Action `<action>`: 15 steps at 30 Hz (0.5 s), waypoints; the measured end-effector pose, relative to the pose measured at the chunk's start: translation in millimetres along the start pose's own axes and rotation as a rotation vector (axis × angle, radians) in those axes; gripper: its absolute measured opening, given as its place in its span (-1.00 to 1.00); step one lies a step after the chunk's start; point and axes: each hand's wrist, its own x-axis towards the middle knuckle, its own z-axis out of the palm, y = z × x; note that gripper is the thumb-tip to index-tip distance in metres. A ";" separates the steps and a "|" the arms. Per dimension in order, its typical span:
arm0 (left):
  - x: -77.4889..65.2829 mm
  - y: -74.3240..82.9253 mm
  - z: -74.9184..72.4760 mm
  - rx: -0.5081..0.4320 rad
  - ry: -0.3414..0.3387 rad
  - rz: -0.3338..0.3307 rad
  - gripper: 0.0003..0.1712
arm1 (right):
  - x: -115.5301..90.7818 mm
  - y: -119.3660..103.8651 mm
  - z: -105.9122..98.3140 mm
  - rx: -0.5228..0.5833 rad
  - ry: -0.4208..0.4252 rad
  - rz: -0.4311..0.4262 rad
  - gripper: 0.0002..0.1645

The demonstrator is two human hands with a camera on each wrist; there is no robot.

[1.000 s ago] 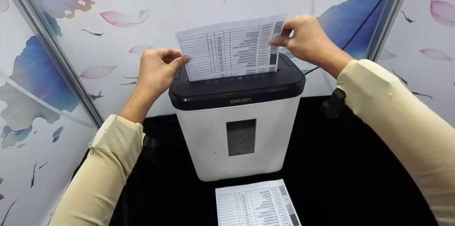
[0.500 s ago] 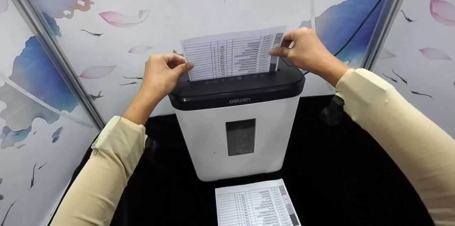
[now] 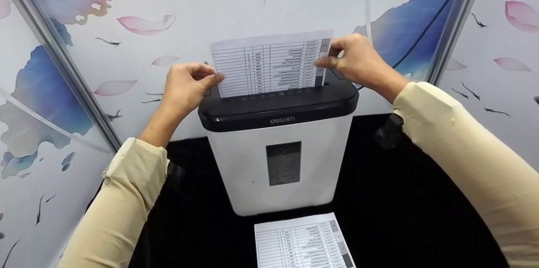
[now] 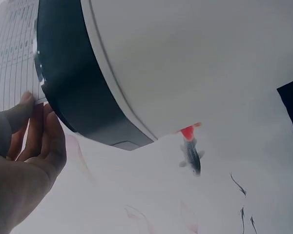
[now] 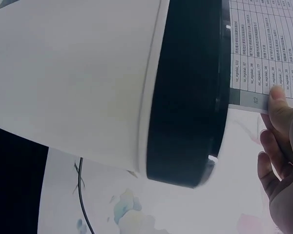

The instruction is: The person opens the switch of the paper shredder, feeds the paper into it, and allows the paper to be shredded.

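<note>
A printed sheet of paper [image 3: 269, 63] stands upright in the slot of a paper shredder [image 3: 278, 110], its lower part hidden inside. My left hand [image 3: 185, 89] pinches the sheet's left edge between thumb and fingers. On the opposite edge, my right hand [image 3: 358, 59] holds the paper the same way, a little higher. The left wrist view shows the left thumb on the ruled sheet [image 4: 14, 58] beside the black lid [image 4: 73, 73]. In the right wrist view the right thumb [image 5: 278, 100] presses near the sheet's grey corner.
A stack of similar printed sheets [image 3: 301, 242] lies on the black cloth [image 3: 202, 217] before the shredder. A black cable [image 3: 433, 23] runs down the patterned wall panel [image 3: 278, 6] behind it. Metal frame posts [image 3: 63, 57] stand at the sides.
Over the first half second both hands lowered and the sheet sank deeper into the slot. Since then hands and paper have hardly moved, apart from a slight shift left with the view.
</note>
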 end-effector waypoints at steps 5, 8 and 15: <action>-2.8 -5.1 -0.5 0.051 -0.035 -0.042 -0.73 | -0.7 4.2 8.0 -0.032 0.000 -0.037 -0.73; -4.9 -7.1 -0.3 0.041 -0.018 -0.053 -0.71 | -1.5 7.9 10.1 -0.016 -0.027 -0.029 -0.71; -4.3 -4.4 1.0 -0.032 0.082 0.012 -0.68 | -4.0 9.4 8.3 0.005 0.003 0.016 -0.56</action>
